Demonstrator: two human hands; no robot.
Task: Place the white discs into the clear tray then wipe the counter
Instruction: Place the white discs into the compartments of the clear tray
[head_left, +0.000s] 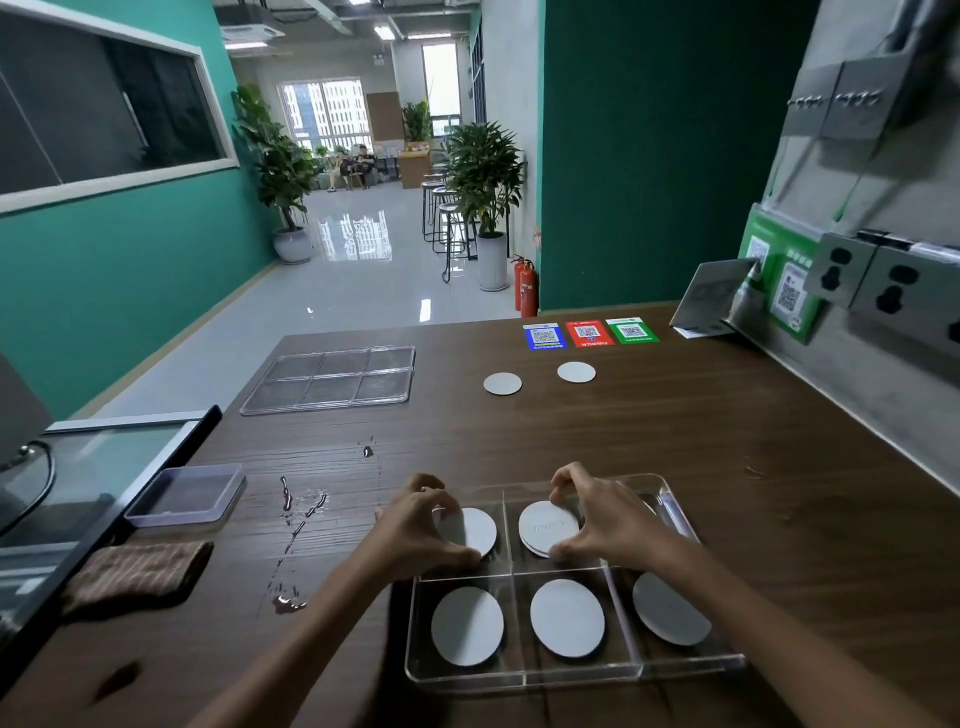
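left hand (423, 525) pinches disc (475, 530) | right hand (602, 517) pinches disc (545, 525) | over tray (571, 675)

Small lidded plastic box (186, 494) near counter's left edge; three QR cards (590, 333) far side; potted plants (485, 197) beyond.

Clear tray (571, 675): see-through plastic, six compartments in two rows, flat on the counter under my fingers.
Disc in my left hand (475, 530): white, round, pinched at its edge by my left hand (421, 525), tilted over the far-left compartment.
Disc in my right hand (545, 527): white, faint lettering, gripped between my right hand's (602, 514) thumb and fingers, over the far-middle compartment.
Near-row discs: three, at (466, 626), (567, 617) and (670, 608), one per compartment, nearer me than my fingertips.
Loose discs: two, at (502, 383) and (576, 372), flat on the counter well beyond my fingers.
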